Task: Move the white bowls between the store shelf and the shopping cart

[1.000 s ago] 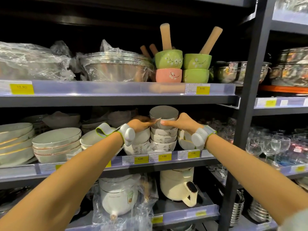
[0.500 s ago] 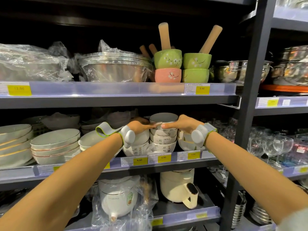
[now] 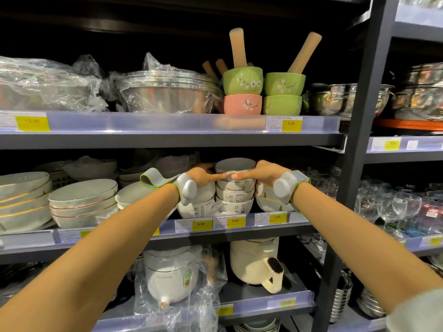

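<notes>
A stack of small white bowls [image 3: 234,195] stands on the middle store shelf [image 3: 239,230], above the 3.90 price tag. The top white bowl [image 3: 236,165] sits level on that stack. My left hand [image 3: 203,176] wraps its left side and my right hand [image 3: 262,173] wraps its right side, thumbs meeting across the front. Both wrists wear grey bands. More white bowls [image 3: 196,207] stand to the left and white bowls with a leaf print [image 3: 268,200] to the right of the stack. No shopping cart is in view.
The upper shelf edge [image 3: 167,140] hangs close above the stack. Wide plates [image 3: 82,202] fill the left of the middle shelf, wine glasses [image 3: 393,207] the right bay. A dark upright post [image 3: 359,164] divides the bays. Cream kettles [image 3: 254,262] sit below.
The top bowl, held tilted above the stack a second ago, has come down and now sits level on it. Both hands lowered with it and stay around it.
</notes>
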